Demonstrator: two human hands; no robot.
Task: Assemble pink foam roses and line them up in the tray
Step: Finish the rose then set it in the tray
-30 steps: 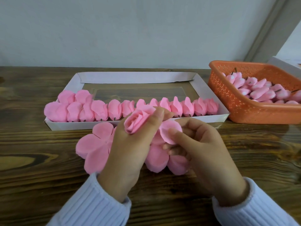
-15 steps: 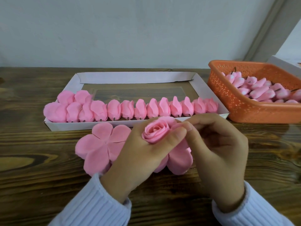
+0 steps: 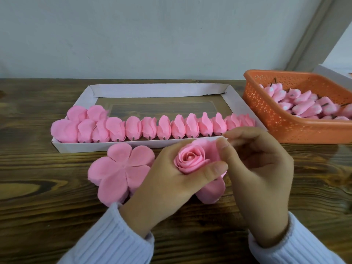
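- Your left hand (image 3: 167,185), low in the middle of the frame, grips the half-built rose (image 3: 190,161), with the thumb across its front and the fingers curled behind it.
- Your right hand (image 3: 259,176), just to the right, pinches the rose's outer petal at its right edge, and its other fingers are curled above.
- White ribbed sleeves (image 3: 106,242) cover both wrists along the bottom edge.
- Beneath your hands a pink petal piece (image 3: 211,191) lies on the wooden worktop (image 3: 38,210), mostly hidden.
- Left of your left hand a flat five-petal blank (image 3: 120,172) lies on the worktop, just beside the near wall of the tray.
- In mid-frame sits the white tray (image 3: 152,90). A row of finished roses (image 3: 150,128) runs along its near wall from left to right, with a few more bunched behind at the left end.
- At the right edge stands an orange perforated basket (image 3: 282,126), apart from the tray, holding pink buds (image 3: 304,107) with dark stems.
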